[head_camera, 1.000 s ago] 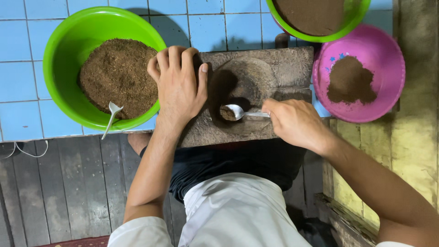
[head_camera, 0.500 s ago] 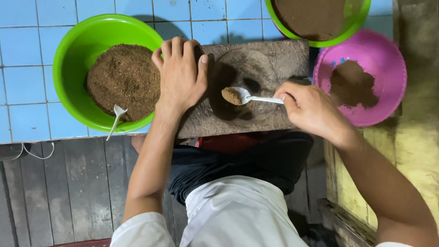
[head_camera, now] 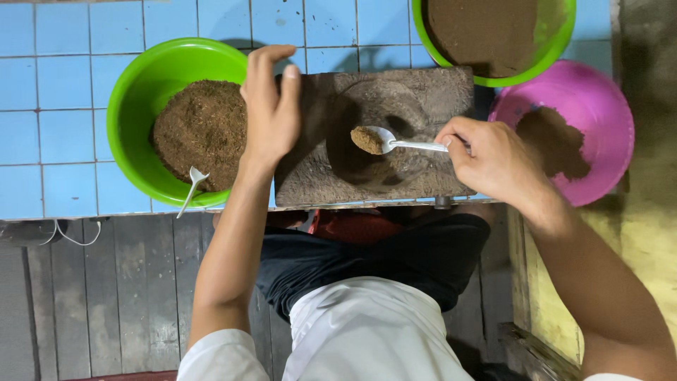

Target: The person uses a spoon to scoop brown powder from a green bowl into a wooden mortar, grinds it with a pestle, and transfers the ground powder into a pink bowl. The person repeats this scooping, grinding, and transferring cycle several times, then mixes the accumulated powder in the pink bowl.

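Since half a second ago the left hand [head_camera: 270, 113] has slid off the middle of the stone block [head_camera: 374, 134] to its left edge, and the spoon [head_camera: 391, 141] now hangs level over the round hollow [head_camera: 374, 137] rather than dipping at its left rim.

The right hand [head_camera: 493, 159] pinches the spoon's metal handle between thumb and curled fingers, closed tight on it. The bowl of the spoon carries a small heap of brown powder (dry and crumbly, by the look of it). The left hand is open, fingers straight and together, its palm lying across the block's left edge and its fingertips reaching past the far corner; it holds nothing.

The block sits on the blue tiled surface [head_camera: 56, 106], its near edge flush with the tile border, beyond which the floor drops to dark planks [head_camera: 120, 289]. Room is tight on both flanks: a green basin [head_camera: 134, 99] of brown powder lies just beside the block on the left, with a white plastic spoon [head_camera: 192, 189] leaning on its near rim, and a pink basin [head_camera: 599, 106] holding a darker patch of powder lies near the block's right end. A second green basin [head_camera: 557, 35] nearly touches the block's far right corner. Open tile remains only at far left.
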